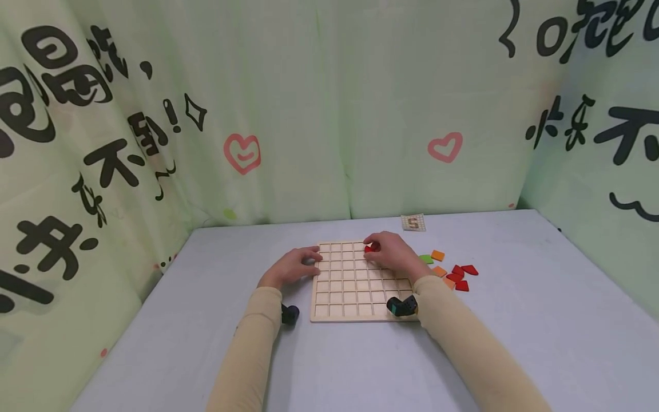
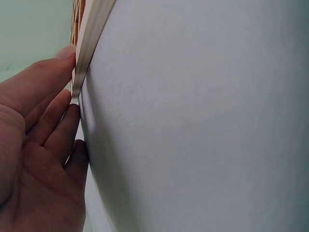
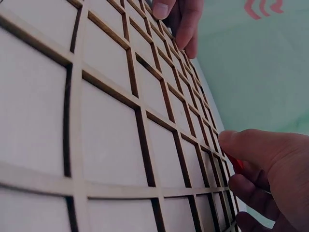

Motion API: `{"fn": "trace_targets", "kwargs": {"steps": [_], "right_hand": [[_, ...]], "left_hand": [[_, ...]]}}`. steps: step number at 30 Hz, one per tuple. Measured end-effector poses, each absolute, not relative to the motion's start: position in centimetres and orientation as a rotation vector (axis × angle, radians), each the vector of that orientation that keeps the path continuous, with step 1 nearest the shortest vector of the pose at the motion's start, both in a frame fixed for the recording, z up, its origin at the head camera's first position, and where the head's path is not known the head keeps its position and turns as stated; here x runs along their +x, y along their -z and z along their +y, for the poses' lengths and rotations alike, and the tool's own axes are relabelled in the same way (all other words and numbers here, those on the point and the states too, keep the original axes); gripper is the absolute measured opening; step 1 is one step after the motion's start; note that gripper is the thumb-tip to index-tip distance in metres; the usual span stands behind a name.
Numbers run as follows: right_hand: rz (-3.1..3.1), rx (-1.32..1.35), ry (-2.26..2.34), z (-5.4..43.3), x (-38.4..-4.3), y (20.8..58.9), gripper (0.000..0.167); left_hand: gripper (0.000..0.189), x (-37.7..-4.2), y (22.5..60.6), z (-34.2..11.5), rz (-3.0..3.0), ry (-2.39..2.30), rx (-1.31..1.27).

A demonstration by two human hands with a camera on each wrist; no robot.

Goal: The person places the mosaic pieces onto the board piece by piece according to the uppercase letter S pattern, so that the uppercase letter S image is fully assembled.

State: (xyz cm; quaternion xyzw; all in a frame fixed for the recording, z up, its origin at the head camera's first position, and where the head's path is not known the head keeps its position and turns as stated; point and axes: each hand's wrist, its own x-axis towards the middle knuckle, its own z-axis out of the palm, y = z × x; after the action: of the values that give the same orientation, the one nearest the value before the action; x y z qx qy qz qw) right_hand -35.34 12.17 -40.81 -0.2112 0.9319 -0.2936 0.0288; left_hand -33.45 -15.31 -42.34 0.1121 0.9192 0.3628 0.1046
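Note:
A pale wooden grid board (image 1: pixel 350 286) with raised square cells lies on the table. My left hand (image 1: pixel 293 266) is at its left edge; in the left wrist view the thumb (image 2: pixel 65 54) touches the board's side, its fingers fairly straight. Over the far part of the grid, my right hand (image 1: pixel 393 252) pinches a small red tile (image 1: pixel 368 249) between thumb and fingers. In the right wrist view only a sliver of that red tile (image 3: pixel 235 165) shows; the fingers cover the rest, so its full shape is hidden.
Right of the board lie several loose tiles: red (image 1: pixel 469 269), orange (image 1: pixel 437 255) and green (image 1: pixel 426 259), partly behind the right forearm. A small patterned card (image 1: pixel 413 222) rests near the table's far edge. Printed curtains (image 1: pixel 340 114) hang behind the white table (image 1: pixel 206 332).

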Motion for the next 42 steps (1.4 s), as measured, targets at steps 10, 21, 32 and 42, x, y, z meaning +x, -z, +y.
{"fn": "trace_targets", "kwargs": {"steps": [10, 21, 32, 42], "right_hand": [[2.928, -0.703, 0.807, 10.0, -35.8, 40.9, 0.034], [2.975, -0.697, 0.683, 8.2, -36.2, 41.2, 0.036], [2.936, -0.71, 0.611, 8.1, -36.3, 40.6, 0.039], [2.874, -0.858, 0.557, 8.2, -36.5, 40.0, 0.027]], "left_hand": [[0.032, -33.3, 42.1, -15.2, 2.709, -1.066, 0.32], [0.033, -33.4, 42.1, -15.3, 2.705, -1.049, 0.321], [0.032, -33.4, 42.0, -15.2, 2.706, -1.05, 0.306], [0.032, -33.4, 42.0, -15.2, 2.702, -1.053, 0.289]]}}
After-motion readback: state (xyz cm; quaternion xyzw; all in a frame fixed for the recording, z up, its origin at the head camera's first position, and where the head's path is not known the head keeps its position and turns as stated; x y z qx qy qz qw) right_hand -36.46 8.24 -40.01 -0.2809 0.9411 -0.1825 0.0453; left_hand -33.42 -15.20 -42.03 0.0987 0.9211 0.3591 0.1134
